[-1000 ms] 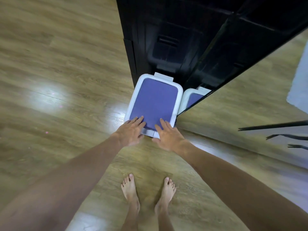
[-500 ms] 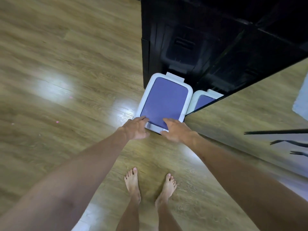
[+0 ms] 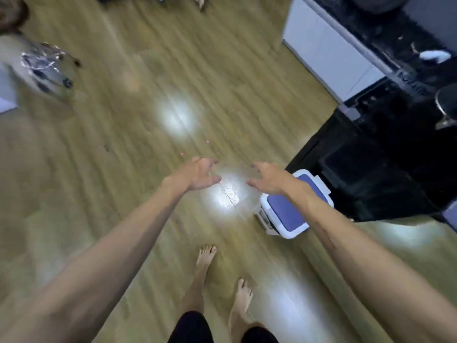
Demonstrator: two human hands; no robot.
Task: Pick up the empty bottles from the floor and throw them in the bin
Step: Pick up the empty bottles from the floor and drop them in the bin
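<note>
Scene: wooden floor [image 3: 103, 199], blurred by a fast turn of the head camera.
Change: half a second ago both hands pressed on the bin's purple lid; now lifted clear and swung out over open floor, the view turned left and away.
Left hand [image 3: 197, 173]: fingers spread and loosely curved, holding nothing.
Right hand [image 3: 268, 178]: likewise relaxed and spread, empty, forearm passing above the bin.
Bin [image 3: 284, 211]: white, purple lid shut, on the right just beside the black cabinet [image 3: 371, 174].
Bottles: none plainly visible; a shiny crumpled shape [image 3: 40, 58] at far left, too blurred to name.
Bare feet [image 3: 206, 256]: near, pointed toward open floor.
Meaning: lid closed on the last drop, by the look of it; a search for further bottles likely next, if any remain.
</note>
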